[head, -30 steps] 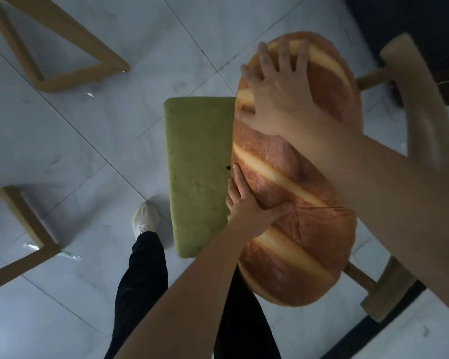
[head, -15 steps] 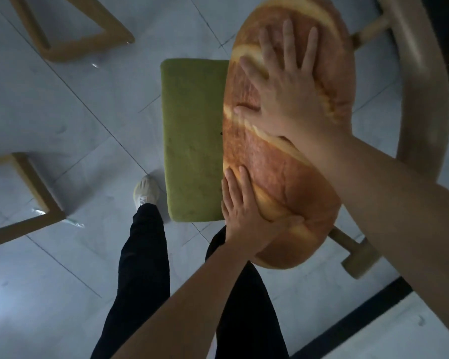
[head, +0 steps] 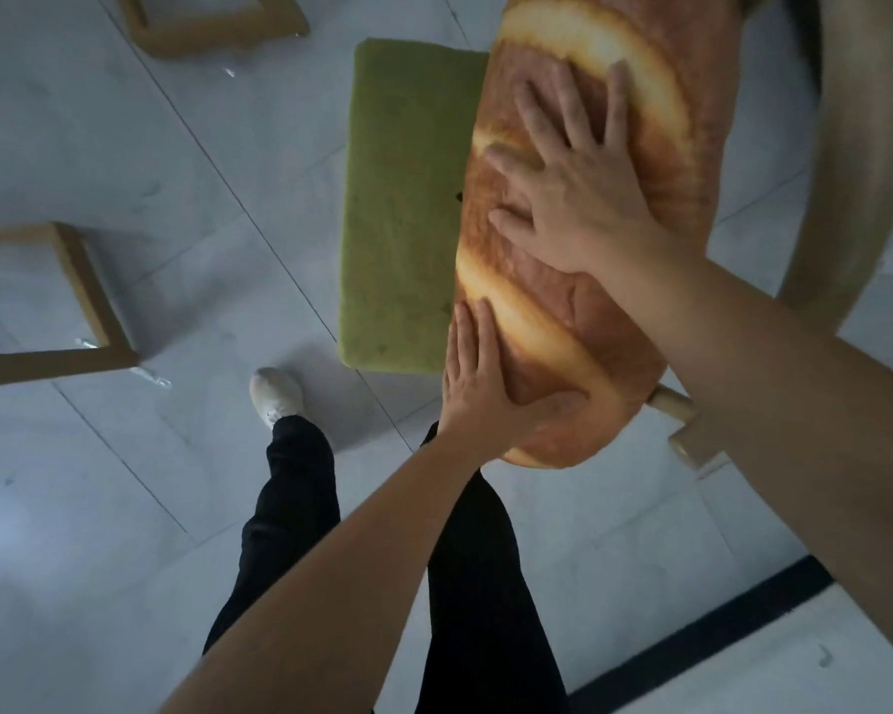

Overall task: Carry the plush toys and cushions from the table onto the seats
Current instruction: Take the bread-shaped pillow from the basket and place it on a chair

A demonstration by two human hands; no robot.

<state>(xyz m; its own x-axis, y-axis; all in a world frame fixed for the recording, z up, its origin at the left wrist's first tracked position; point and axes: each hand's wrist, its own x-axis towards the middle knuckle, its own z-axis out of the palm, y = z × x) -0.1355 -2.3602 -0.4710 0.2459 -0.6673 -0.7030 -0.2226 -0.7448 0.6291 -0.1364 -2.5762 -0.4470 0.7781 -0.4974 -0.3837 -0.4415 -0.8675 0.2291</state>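
Observation:
A big bread-shaped plush cushion (head: 552, 311), brown with pale stripes, lies lengthwise on the right half of a chair's green seat pad (head: 403, 198). My right hand (head: 573, 188) presses flat on the cushion's upper middle, fingers spread. My left hand (head: 485, 389) rests flat against its near left end, with the thumb across the top. The cushion's near end overhangs the seat front. Its far end runs out of view at the top.
The chair's curved wooden backrest (head: 862, 162) rises right of the cushion; an armrest end (head: 692, 440) sticks out below it. Wooden furniture legs (head: 68, 353) stand on the pale tiled floor at left and top left. My legs and a white shoe (head: 274, 394) are below.
The cushion has slid further onto the seat and toward the backrest. My right hand has moved down toward its middle; my left hand stays at the near end.

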